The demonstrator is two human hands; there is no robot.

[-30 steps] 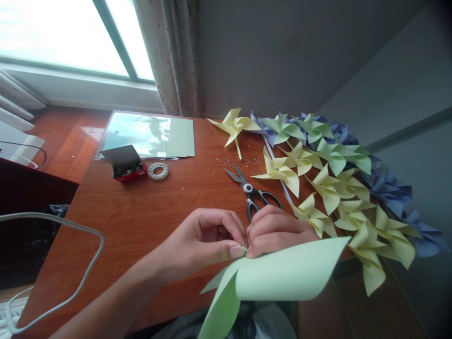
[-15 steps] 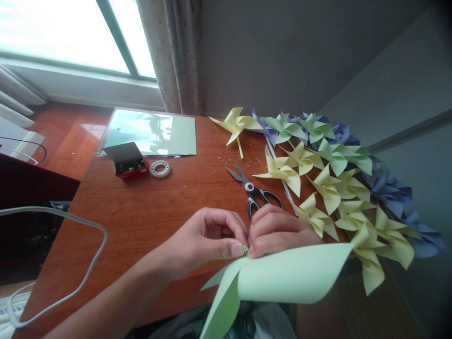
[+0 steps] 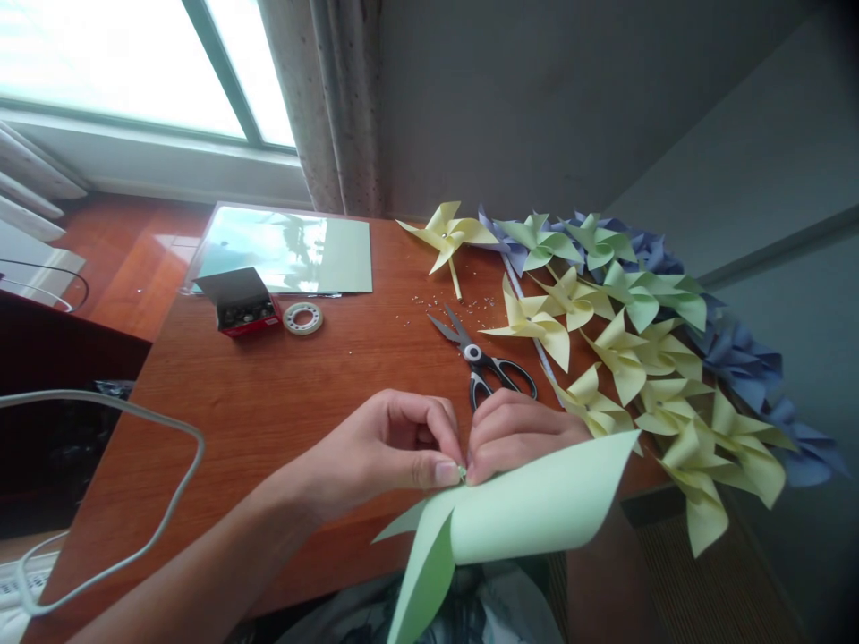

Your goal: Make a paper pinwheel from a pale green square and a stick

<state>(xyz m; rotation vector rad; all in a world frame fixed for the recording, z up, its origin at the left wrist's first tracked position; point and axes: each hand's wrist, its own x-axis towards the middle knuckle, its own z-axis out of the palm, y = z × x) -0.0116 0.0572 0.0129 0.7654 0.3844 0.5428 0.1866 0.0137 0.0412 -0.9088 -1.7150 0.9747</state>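
Observation:
A light green paper pinwheel [image 3: 530, 514] is being held over the near edge of the wooden table [image 3: 268, 402]. My left hand [image 3: 386, 447] pinches its centre, thumb and finger pressed together on a small pin head. Fingers of my right hand [image 3: 516, 434] are curled and pinch the same centre from the right side. The two hands touch at the fingertips. Black-handled scissors [image 3: 483, 362] lie just beyond my right hand.
Several finished yellow, green and blue pinwheels [image 3: 637, 349] cover the table's right side. A small open box of pins [image 3: 242, 309] and a tape roll [image 3: 302, 317] sit at the left, before green paper sheets [image 3: 295, 255]. A white cable [image 3: 134, 537] loops at the left.
The green pinwheel's right blade has tilted and drawn in toward me. Both hands stay pinched at its centre, shifted slightly left.

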